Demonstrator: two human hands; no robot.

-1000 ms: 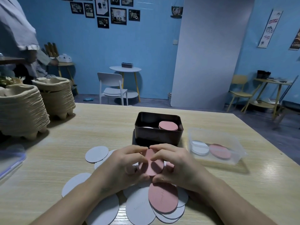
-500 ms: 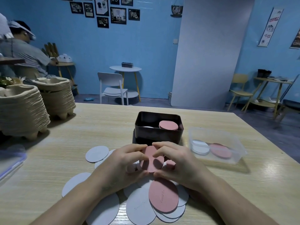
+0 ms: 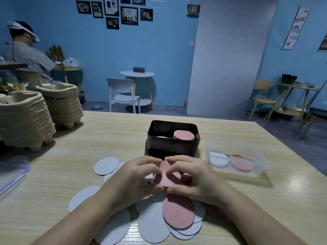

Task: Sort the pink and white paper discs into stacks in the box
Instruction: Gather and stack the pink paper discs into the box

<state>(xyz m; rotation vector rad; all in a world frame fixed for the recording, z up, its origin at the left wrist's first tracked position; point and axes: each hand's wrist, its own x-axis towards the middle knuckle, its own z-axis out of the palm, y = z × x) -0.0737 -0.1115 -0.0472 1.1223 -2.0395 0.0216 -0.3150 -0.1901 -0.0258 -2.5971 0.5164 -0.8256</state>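
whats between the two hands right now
A pink disc, perhaps several stacked, pinched at its edges by the left hand and the right hand. The head view shows it.

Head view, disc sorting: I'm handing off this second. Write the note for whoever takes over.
Left hand and right hand: both pinch the held pink disc by its edges, just in front of the dark box.
Box: a pink stack on its right side, a white disc just visible on its left.
Clear container, right of the box: white and pink discs inside.
Done: some discs are already stacked in the box.
Left: put the held disc on the pink stack, then sort the loose white discs and the loose pink disc on the table.
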